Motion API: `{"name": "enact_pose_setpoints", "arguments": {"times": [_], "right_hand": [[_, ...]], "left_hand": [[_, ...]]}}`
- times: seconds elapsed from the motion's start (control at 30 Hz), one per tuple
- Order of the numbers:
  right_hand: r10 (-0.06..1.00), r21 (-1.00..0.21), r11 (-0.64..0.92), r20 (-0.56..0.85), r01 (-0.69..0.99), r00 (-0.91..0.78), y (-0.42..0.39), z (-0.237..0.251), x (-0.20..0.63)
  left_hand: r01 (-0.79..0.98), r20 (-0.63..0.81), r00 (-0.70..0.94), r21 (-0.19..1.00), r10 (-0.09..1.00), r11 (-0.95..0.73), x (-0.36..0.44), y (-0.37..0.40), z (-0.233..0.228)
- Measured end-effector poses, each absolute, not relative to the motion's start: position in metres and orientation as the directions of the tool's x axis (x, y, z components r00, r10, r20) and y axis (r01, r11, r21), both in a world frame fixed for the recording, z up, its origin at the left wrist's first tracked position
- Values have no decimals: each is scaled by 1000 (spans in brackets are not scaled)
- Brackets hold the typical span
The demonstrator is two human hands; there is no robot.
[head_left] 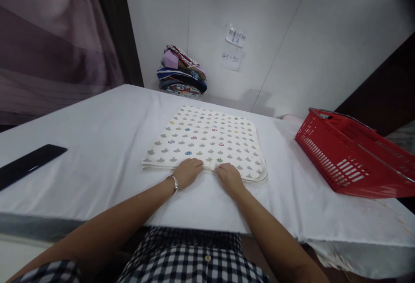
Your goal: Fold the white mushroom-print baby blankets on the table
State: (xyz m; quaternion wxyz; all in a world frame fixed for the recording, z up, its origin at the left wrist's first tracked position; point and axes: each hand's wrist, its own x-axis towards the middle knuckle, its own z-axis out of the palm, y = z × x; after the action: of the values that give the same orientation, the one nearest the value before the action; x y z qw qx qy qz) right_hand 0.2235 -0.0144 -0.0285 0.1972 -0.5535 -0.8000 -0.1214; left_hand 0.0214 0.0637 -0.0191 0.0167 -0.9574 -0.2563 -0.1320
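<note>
White-covered worktop [97, 153] fills our view. Red basket [350, 157] sits at 3 o'clock; folded patterned cloth [207, 138] lies centre; pile of folded clothes [181, 73] at 12, against the wall; dark flat object [29, 164] at 9. Our left hand [187, 171] and right hand [229, 175] pinch the cloth's near edge, fingers curled onto it, nearly touching.

Both forearms reach forward, left hand [188, 172] and right hand [229, 176] side by side, palms down, fingers curled.
</note>
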Motion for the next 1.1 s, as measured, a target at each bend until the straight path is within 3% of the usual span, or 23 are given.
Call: {"name": "enact_pose_setpoints", "arguments": {"times": [0.43,0.63,0.83,1.1], "right_hand": [[830,-66,375,468,925,-303,-15,-28,222],[842,-112,381,453,918,-293,-20,-23,218],[842,-61,361,451,931,-297,-19,-23,219],[815,-43,417,461,908,-352,-28,-25,226]], "left_hand": [[530,276,798,103,536,-842,27,65,-18],[494,308,819,51,484,-868,25,60,-11],[528,300,788,118,537,-841,24,57,-8],[532,221,816,72,533,-844,25,50,-10]]}}
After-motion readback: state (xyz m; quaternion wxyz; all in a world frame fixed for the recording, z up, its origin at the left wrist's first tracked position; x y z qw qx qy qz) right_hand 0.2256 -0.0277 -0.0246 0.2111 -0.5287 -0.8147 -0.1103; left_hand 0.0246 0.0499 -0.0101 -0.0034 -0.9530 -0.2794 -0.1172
